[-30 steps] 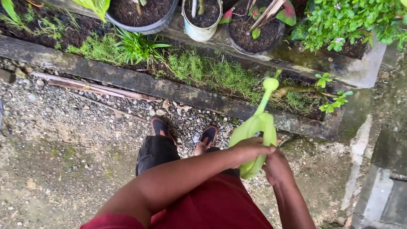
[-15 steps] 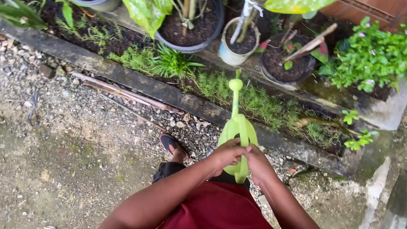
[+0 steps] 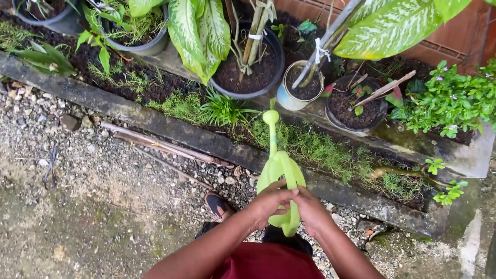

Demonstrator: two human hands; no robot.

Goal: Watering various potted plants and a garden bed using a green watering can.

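Hands on a green watering can

Hands met on the light green watering can [image 3: 280, 180], held in front of the person over the gravel ground [image 3: 90, 166]. The left hand [image 3: 271, 202] was clamped on its handle; the right hand [image 3: 310, 209] gripped the same spot, probably around the lower body, though fingers hid the contact. Its spout pointed towards the grassy strip behind the dark concrete kerb [image 3: 165, 127], just short of a black pot [image 3: 250, 78] and a small pale pot [image 3: 298, 91].
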